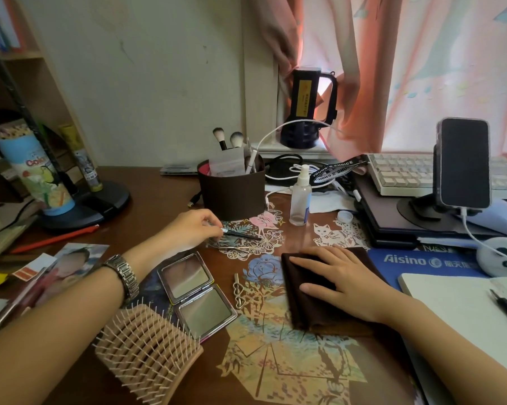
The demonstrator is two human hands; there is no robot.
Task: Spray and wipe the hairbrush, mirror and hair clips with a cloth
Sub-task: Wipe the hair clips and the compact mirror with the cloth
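My left hand (188, 229) pinches the end of a thin dark hair clip (242, 235) lying on the desk near the brown organiser. Just below it lies another slim metal clip (234, 247). A heart-shaped silver clip (239, 290) rests between the open compact mirror (196, 293) and the folded dark brown cloth (297, 299). My right hand (337, 279) lies flat on that cloth, fingers spread. The wooden hairbrush (147, 350) lies bristles up at the front left. A clear spray bottle (300, 197) stands upright behind the cloth.
A brown organiser (232, 194) with makeup brushes stands at the back centre. A lamp base (100, 200) and a printed tube (39, 176) are on the left, photos (71, 264) beside my left arm. A phone on a stand (464, 162), keyboard (404, 173) and notebook (462, 302) fill the right.
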